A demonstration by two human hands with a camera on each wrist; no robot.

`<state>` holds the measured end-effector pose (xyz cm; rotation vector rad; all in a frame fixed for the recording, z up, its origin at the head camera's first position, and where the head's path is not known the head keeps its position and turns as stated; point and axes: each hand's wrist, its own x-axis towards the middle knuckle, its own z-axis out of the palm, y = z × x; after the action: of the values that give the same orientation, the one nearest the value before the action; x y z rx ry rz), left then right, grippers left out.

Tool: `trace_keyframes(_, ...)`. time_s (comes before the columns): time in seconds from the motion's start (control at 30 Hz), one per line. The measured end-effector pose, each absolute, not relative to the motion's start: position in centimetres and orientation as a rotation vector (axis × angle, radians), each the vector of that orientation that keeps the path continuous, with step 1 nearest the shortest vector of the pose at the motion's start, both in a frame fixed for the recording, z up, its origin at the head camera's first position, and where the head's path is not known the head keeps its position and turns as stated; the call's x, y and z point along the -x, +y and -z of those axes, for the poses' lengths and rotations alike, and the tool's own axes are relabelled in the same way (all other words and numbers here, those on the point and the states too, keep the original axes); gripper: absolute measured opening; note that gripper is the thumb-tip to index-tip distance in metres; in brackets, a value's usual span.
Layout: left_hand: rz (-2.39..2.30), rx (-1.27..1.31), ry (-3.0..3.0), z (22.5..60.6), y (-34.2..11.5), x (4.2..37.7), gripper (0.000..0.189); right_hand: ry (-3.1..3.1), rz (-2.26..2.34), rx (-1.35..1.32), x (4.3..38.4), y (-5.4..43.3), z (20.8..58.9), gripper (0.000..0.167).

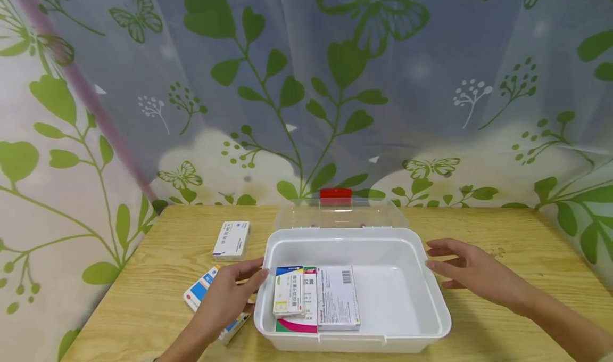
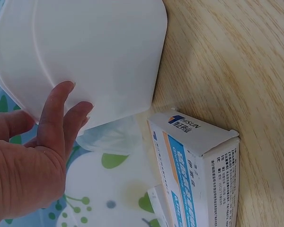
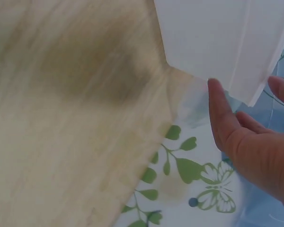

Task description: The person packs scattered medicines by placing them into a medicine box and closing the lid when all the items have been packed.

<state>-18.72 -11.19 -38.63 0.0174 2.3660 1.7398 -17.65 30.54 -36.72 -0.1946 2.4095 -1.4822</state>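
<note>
A white plastic storage box (image 1: 402, 343) stands uncovered on the table, its clear lid (image 1: 297, 213) folded back. My left hand (image 1: 227, 293) holds the box's left side, thumb at the rim and fingers (image 2: 57, 106) against the outer wall. On the right side, my right hand (image 1: 471, 271) has its thumb at the rim and fingers (image 3: 222, 111) by the outer wall. Inside the box, toward the left, lie a small vitamin E medicine box (image 1: 289, 293), a green-and-pink medicine carton (image 1: 310, 298) beneath it and a white capsule carton (image 1: 337, 298).
A white medicine carton (image 1: 231, 239) lies on the wooden table (image 1: 177, 245) left of the storage box. Blue-and-white medicine cartons (image 2: 194, 165) lie nearer, partly behind my left hand. A leaf-patterned curtain (image 1: 297, 112) hangs behind the table. The lid carries a red latch (image 1: 335, 193).
</note>
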Motion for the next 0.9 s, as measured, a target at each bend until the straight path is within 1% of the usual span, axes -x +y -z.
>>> trace_keyframes(0.17, -1.749, -0.012, 2.359, 38.7, -11.3, 18.7, 0.04, 2.24, 1.597, 0.107, 17.3, 30.6, 37.3, 0.065)
trace_keyframes(0.37, -1.753, -0.02, 2.349, 38.8, -11.2, 18.7, 0.04, 2.158, 1.653, 0.066, 17.1, 30.4, 37.6, 0.064)
trace_keyframes(0.73, -1.76, -0.005, 2.351, 38.8, -11.2, 18.7, 0.039, 2.227, 1.643, 0.029, 16.9, 29.7, 37.9, 0.067)
trace_keyframes(0.9, -1.756, -0.002, 2.357, 38.8, -11.1, 18.7, 0.039, 2.238, 1.683, 0.033, 16.6, 29.7, 38.1, 0.065)
